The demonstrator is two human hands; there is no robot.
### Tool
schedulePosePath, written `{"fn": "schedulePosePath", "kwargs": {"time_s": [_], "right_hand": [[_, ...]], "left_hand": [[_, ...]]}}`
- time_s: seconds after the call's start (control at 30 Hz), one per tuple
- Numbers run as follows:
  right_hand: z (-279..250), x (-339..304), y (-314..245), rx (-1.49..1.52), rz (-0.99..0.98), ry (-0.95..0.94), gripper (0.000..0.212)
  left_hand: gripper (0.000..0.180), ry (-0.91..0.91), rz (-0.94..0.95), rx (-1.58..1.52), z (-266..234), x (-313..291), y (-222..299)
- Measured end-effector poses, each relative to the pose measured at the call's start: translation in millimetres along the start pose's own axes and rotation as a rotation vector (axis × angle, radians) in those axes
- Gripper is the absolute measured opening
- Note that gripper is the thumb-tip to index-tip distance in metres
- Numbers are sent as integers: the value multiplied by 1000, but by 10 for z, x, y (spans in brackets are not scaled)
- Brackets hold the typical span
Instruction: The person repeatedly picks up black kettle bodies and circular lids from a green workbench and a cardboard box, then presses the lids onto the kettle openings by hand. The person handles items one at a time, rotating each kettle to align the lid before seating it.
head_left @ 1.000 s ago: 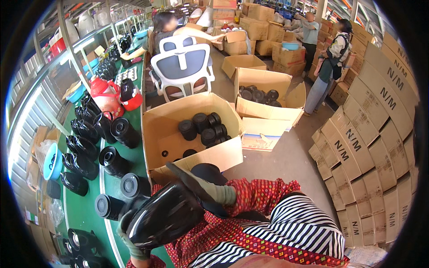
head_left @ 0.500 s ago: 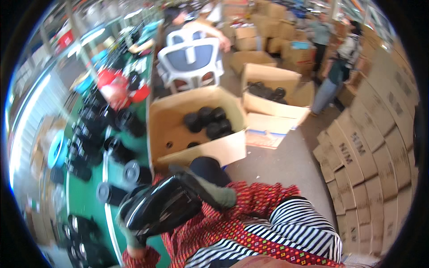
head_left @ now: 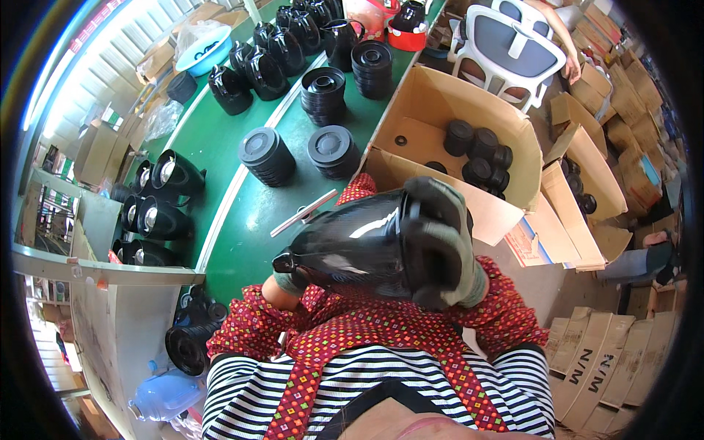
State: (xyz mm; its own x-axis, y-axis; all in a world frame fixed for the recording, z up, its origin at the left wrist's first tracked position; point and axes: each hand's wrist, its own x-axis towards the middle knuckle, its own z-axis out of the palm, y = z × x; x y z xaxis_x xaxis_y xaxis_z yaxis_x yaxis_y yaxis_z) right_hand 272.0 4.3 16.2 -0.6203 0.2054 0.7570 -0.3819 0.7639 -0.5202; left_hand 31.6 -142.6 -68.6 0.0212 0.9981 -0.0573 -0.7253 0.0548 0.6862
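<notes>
A glossy black jug lies on its side in front of my chest, its narrow spout end to the left and its wide end to the right. My right hand, in a grey-green glove with dark palm, wraps round the wide end, where a black round part shows, smeared by motion. My left hand, gloved too, holds the jug from below near the spout; its fingers are mostly hidden. Just beyond the jug, a thin pale rod rests on the green table. Stacks of black round discs stand behind it.
More black jugs stand in rows across the table. To the right, an open cardboard box holds black round parts. A white chair with a person's arm beside it stands behind. Flattened cartons lean at the lower right.
My view has swung left over the table. The jug has turned level across my chest, and my right hand has shifted to its wide end. Both hands stay on it.
</notes>
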Motion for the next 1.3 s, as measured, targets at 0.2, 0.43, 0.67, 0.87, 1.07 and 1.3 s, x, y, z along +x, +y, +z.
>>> {"fn": "schedulePosePath", "kwargs": {"time_s": [0.2, 0.43, 0.67, 0.87, 1.07, 1.3], "right_hand": [[596, -558, 384, 626, 711, 519, 58], [773, -451, 486, 248, 642, 304, 73], [546, 3, 243, -73, 375, -200, 104], [234, -7, 245, 0, 367, -237, 92], [71, 163, 12, -308, 364, -477, 71], [8, 282, 31, -255, 373, -423, 78]], "left_hand": [[58, 9, 102, 692, -400, -33, 275], [34, 466, -177, 1766, 11, 30, 1044], [87, 299, -116, 1819, 701, -199, 1248], [95, -129, 515, 1826, 465, -97, 874], [62, -184, 532, 1831, 505, 119, 554], [58, -63, 622, 1797, 548, 149, 517]]}}
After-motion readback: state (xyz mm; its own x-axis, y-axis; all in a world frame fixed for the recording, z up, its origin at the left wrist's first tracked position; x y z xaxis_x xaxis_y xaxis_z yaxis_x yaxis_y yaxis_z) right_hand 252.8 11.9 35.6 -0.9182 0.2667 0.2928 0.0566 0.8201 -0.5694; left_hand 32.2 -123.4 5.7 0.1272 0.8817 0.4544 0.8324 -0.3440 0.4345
